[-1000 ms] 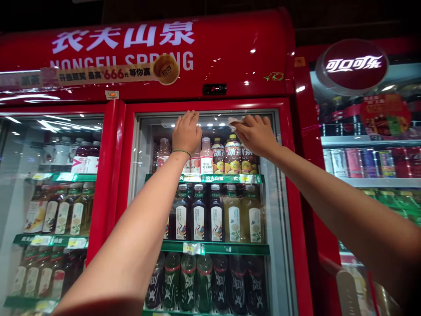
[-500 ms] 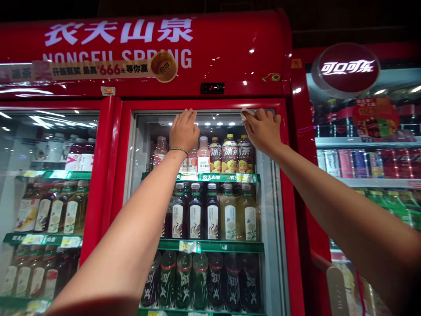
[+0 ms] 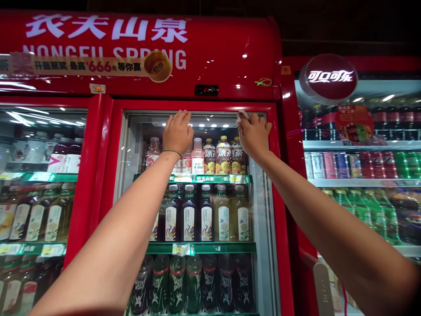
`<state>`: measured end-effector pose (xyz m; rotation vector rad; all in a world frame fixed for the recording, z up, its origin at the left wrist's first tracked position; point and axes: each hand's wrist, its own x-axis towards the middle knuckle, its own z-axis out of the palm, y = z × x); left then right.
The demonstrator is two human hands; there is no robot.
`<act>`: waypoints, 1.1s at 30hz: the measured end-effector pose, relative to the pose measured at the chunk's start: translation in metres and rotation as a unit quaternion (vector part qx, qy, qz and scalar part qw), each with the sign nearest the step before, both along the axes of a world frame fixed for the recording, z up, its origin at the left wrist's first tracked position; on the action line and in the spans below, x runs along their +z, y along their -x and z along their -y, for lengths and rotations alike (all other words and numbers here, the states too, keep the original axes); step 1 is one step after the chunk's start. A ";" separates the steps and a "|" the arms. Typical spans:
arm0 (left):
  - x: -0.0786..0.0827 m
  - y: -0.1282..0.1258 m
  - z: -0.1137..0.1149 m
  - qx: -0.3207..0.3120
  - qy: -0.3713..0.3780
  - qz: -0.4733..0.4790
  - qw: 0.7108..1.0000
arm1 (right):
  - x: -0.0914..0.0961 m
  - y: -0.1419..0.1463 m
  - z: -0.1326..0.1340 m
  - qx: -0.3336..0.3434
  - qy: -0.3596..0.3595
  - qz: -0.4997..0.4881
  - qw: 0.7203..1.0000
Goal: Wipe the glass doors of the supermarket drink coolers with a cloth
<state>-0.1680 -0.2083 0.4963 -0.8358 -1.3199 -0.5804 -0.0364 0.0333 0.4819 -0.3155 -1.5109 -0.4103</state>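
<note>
My left hand point(image 3: 178, 133), a thin band on its wrist, lies with outstretched fingers against the upper glass of a red-framed fridge door point(image 3: 192, 106). Farther right, at the top right part of the same glass, my right hand point(image 3: 255, 134) presses a white cloth or tissue point(image 3: 242, 116) to the pane just under the frame. Part of the cloth is hidden by my fingers. Behind the glass, bottles of iced tea point(image 3: 223, 156) and pink-capped drinks point(image 3: 198, 157) stand on the top shelf, with dark tea bottles point(image 3: 189, 215) below them.
A red header point(image 3: 226, 52) with a small temperature display point(image 3: 206, 90) runs above the door. To the left is another glass door with bottles point(image 3: 54, 213). At right stands a second fridge with a round sign point(image 3: 329, 79), cans point(image 3: 368, 165) and green bottles point(image 3: 358, 206).
The view has turned a little to the right, so the fridge sits farther left. My right hand with the cloth has shifted slightly along the glass; my left hand stays against the pane.
</note>
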 end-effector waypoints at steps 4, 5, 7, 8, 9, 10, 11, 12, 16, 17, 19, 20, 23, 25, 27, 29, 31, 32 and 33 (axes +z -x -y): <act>0.000 0.000 0.000 0.002 -0.002 0.004 1.000 | -0.008 -0.008 -0.013 -0.025 -0.043 0.046 0.998; 0.000 0.001 0.000 0.001 -0.004 0.002 1.000 | -0.007 -0.010 -0.016 -0.028 -0.028 0.034 0.999; 0.000 0.001 -0.001 -0.001 -0.006 -0.002 1.000 | -0.003 -0.007 -0.019 -0.024 0.014 -0.008 1.000; 0.000 0.001 -0.001 -0.002 -0.006 -0.003 1.000 | 0.000 -0.004 -0.018 -0.017 0.027 -0.029 0.999; 0.000 0.001 -0.001 -0.002 -0.005 -0.002 1.000 | 0.002 0.001 -0.015 -0.008 0.031 -0.044 0.999; 0.000 0.002 0.000 -0.003 -0.004 -0.001 1.000 | 0.003 0.006 -0.011 0.002 0.023 -0.052 0.998; 0.000 0.002 0.000 -0.004 -0.003 0.000 1.000 | 0.002 0.010 -0.007 0.011 0.007 -0.050 0.999; 0.000 0.002 0.000 -0.006 -0.002 0.001 1.000 | 0.001 0.012 -0.003 0.017 -0.016 -0.037 0.999; 0.000 0.003 0.001 -0.012 -0.007 -0.002 1.000 | -0.005 0.009 -0.002 0.019 -0.080 0.038 0.996; 0.000 0.004 0.001 -0.009 -0.017 -0.004 1.000 | -0.005 0.007 -0.003 0.020 -0.074 0.035 0.996; -0.001 0.004 0.000 0.003 -0.045 -0.008 0.999 | -0.002 0.006 0.001 0.025 -0.042 0.003 0.999; -0.002 0.004 0.000 0.010 -0.058 -0.011 0.998 | 0.000 0.007 0.005 0.028 -0.024 -0.013 0.999; -0.003 0.001 0.000 0.022 -0.077 -0.010 0.997 | 0.000 0.017 0.029 0.026 -0.010 -0.004 1.000; -0.003 -0.001 0.001 0.019 -0.071 0.001 0.997 | -0.003 0.022 0.042 0.021 -0.040 0.034 0.998; -0.003 -0.003 0.002 0.010 -0.060 0.016 0.998 | -0.005 0.022 0.046 0.019 -0.076 0.066 0.995; -0.003 -0.005 0.003 -0.003 -0.046 0.027 0.999 | -0.002 0.019 0.044 0.014 -0.091 0.079 0.993; -0.003 -0.005 0.004 -0.016 -0.037 0.029 0.999 | 0.004 0.019 0.045 0.003 -0.068 0.060 0.996; -0.004 -0.006 0.005 -0.019 -0.034 0.028 0.999 | 0.006 0.022 0.048 -0.001 -0.049 0.042 0.998; -0.003 -0.006 0.007 -0.018 -0.030 0.025 0.999 | 0.008 0.025 0.053 -0.004 -0.032 0.025 0.999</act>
